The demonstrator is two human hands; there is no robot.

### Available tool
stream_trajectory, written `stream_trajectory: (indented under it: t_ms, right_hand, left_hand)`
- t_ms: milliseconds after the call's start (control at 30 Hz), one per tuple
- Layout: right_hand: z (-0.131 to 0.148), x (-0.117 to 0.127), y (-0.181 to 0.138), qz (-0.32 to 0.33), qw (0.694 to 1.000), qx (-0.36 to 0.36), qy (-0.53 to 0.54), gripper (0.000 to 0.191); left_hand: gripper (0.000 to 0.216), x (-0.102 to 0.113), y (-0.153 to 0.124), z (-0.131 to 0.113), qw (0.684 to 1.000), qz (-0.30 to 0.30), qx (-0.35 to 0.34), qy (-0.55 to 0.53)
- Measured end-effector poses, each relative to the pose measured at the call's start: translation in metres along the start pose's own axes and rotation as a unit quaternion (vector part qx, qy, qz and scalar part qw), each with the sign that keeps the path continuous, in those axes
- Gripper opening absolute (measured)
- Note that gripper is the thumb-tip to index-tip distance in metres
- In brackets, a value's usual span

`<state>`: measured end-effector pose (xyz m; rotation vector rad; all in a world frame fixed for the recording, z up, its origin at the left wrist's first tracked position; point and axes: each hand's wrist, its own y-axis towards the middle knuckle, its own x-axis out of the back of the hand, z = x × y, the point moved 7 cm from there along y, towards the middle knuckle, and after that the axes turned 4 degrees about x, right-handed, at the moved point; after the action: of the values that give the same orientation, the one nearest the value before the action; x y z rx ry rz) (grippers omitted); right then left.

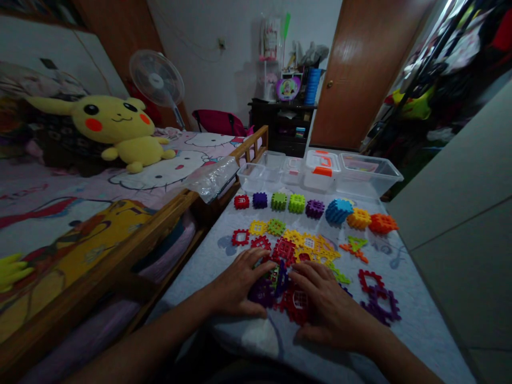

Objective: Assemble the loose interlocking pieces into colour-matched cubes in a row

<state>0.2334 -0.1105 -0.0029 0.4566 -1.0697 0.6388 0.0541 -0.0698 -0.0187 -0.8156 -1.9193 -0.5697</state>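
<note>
A loose pile of toothed plastic building pieces lies between my hands, with purple pieces point(263, 292) on the left and a red window piece point(298, 303) on the right. My left hand point(242, 282) rests over the left side of the pile, its fingers apart and partly covering the purple pieces. Over the pile's right side is my right hand point(330, 304), fingers stretched out beside the red window piece. Just beyond the fingertips lie red pieces point(285, 248) and yellow pieces point(316, 246). My hands hide part of the pile.
Behind the pile runs a row of colour-sorted stacks, including blue point(339, 211) and orange point(383, 223). Clear plastic boxes point(368, 170) stand at the table's far end. Red and purple frames point(380, 304) lie right. A wooden bed rail point(160, 218) borders the left.
</note>
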Motion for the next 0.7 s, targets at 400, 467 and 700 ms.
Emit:
stream_trajectory:
  t_ms: [400, 467, 700]
  right_hand:
    - [0.000, 0.002, 0.009, -0.059, 0.998, -0.015, -0.033, 0.055]
    - [-0.003, 0.006, 0.010, -0.084, 0.996, -0.010, -0.038, 0.052]
    - [-0.031, 0.031, 0.008, -0.160, 0.987, -0.030, 0.016, 0.043]
  left_hand:
    - [0.071, 0.007, 0.022, 0.002, 0.999, -0.033, 0.002, -0.028]
    - [0.067, 0.008, 0.028, 0.005, 0.998, -0.042, 0.004, -0.037]
    - [0.060, 0.008, 0.044, 0.024, 0.992, -0.098, 0.044, -0.073]
